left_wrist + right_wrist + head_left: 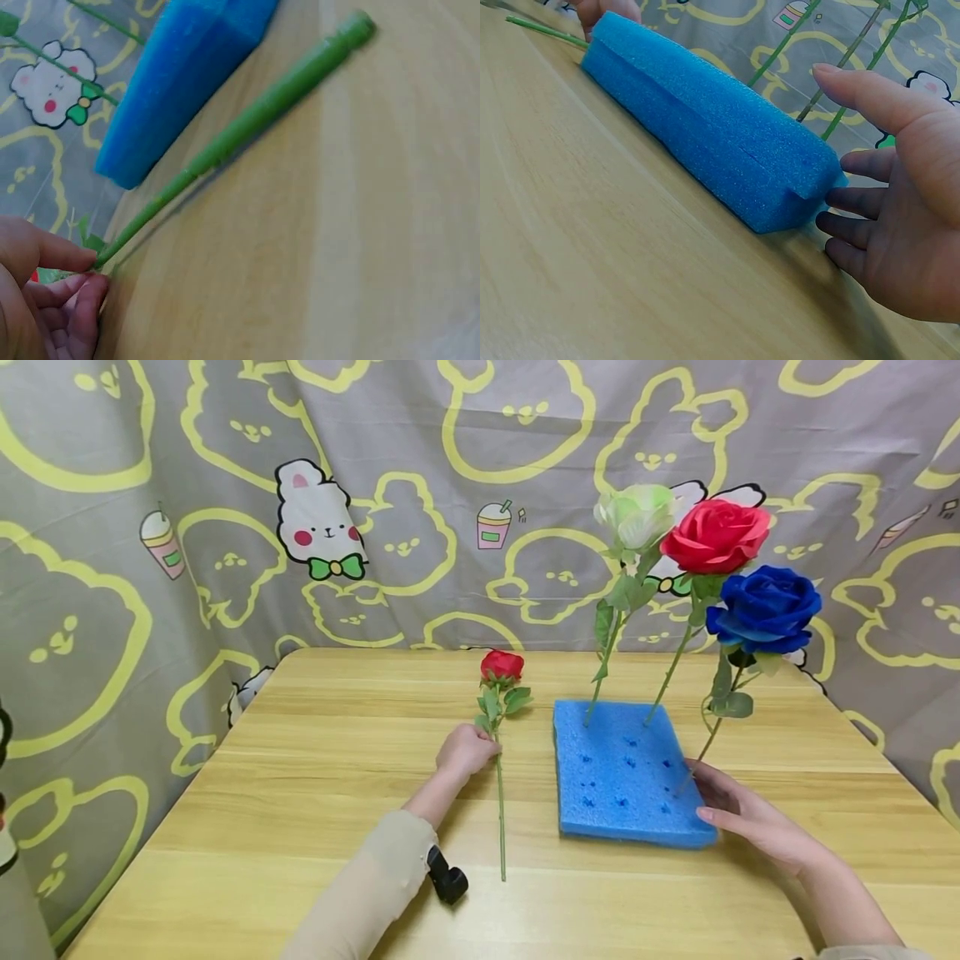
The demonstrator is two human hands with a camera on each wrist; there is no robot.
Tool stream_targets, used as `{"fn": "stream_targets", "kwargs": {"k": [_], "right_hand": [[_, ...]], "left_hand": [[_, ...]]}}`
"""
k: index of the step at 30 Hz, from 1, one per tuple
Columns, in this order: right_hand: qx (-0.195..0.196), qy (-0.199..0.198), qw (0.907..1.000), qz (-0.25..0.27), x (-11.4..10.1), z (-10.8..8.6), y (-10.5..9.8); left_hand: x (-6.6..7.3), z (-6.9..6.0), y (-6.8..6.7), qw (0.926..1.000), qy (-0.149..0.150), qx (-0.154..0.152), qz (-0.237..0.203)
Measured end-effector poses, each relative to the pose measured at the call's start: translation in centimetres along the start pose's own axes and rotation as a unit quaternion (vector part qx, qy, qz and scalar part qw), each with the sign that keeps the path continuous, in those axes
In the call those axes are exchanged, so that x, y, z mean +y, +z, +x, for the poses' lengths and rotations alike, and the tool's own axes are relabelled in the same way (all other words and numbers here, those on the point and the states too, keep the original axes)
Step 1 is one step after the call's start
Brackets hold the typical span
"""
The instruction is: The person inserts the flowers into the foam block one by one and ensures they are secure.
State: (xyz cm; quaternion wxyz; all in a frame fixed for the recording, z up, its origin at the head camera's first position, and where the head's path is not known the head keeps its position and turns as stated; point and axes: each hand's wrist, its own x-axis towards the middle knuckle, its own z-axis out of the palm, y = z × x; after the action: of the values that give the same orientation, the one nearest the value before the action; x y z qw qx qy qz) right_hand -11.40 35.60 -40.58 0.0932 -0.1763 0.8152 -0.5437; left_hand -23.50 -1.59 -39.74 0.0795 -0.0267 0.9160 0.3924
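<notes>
A small red rose [502, 667] with a long green stem [255, 124] lies along the table, bloom toward the back. My left hand [467, 752] pinches its stem between thumb and fingers just below the leaves. Right of it lies a blue foam block [611, 818] with several holes in its top. Three artificial flowers stand in it: a pale green-white rose [637, 517], a larger red rose [717, 537] and a blue rose [767, 610]. Beside the block's right edge is my right hand [922, 202], its fingers extended and the fingertips at the foam's side.
The wooden table [315, 760] reaches back to a grey patterned curtain [405, 435], which hangs close behind the flowers. A black strap with a small device [447, 881] sits on the left sleeve's cuff.
</notes>
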Motion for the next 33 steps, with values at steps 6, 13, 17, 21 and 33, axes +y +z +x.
{"fn": "stream_targets", "kwargs": {"k": [6, 13, 17, 21, 33], "right_hand": [[0.000, 0.002, 1.0000, -0.001, 0.01, 0.01, -0.04], [-0.001, -0.005, 1.0000, -0.004, 0.05, 0.00, 0.00], [0.000, -0.010, 0.9999, -0.006, 0.04, 0.02, -0.02], [0.001, -0.016, 0.9998, -0.008, 0.10, 0.02, -0.06], [0.003, -0.029, 0.9995, -0.013, 0.25, -0.03, -0.14]], "left_hand": [[-0.36, 0.24, -0.31, 0.9831, -0.024, -0.039, -0.177], [-0.39, 0.15, -0.62, 0.9662, -0.036, -0.073, -0.245], [-0.36, 0.12, -0.72, 0.9575, -0.036, -0.089, -0.272], [-0.38, 0.06, -0.71, 0.9453, -0.040, -0.101, -0.308], [-0.71, -0.61, -0.21, 0.9065, -0.014, -0.154, -0.393]]}}
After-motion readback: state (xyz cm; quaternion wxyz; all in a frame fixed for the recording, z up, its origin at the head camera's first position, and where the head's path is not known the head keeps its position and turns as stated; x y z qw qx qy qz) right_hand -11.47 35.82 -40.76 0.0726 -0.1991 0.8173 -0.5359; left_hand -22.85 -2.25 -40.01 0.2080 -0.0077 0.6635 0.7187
